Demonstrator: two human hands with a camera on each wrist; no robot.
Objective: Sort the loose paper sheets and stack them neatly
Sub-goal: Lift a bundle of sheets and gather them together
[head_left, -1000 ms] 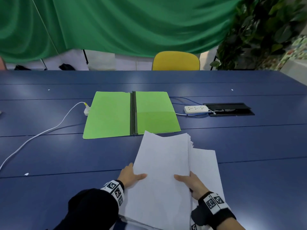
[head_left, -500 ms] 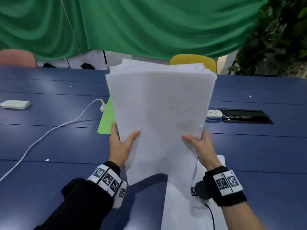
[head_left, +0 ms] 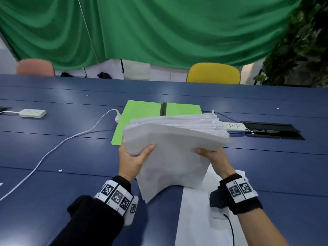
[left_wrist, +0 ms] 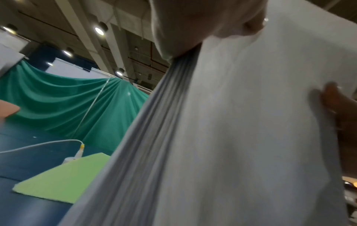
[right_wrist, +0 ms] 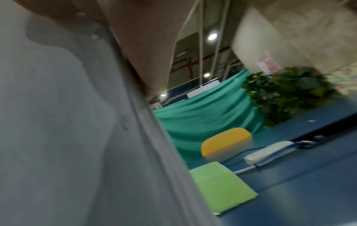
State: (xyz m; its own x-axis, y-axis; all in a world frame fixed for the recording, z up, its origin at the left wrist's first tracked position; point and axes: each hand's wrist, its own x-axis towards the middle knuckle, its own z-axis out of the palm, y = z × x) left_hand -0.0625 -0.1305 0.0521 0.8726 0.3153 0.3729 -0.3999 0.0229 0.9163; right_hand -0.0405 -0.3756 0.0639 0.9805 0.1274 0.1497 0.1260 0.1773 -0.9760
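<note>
White paper stack gripped by left hand and right hand, fingers curled; head view alone shows fanned far edge above tabletop.

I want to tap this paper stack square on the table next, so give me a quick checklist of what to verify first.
1. Left hand grips the paper stack: ok.
2. Right hand grips its other side: ok.
3. Far edges aligned: not ok, the sheets fan out unevenly.
4. All sheets gathered: not ok, loose sheets lie on the table under the right wrist.
5. Green folder clear of the landing spot: ok, it lies beyond the stack.
6. Sheets sorted in order: cannot tell.
</note>
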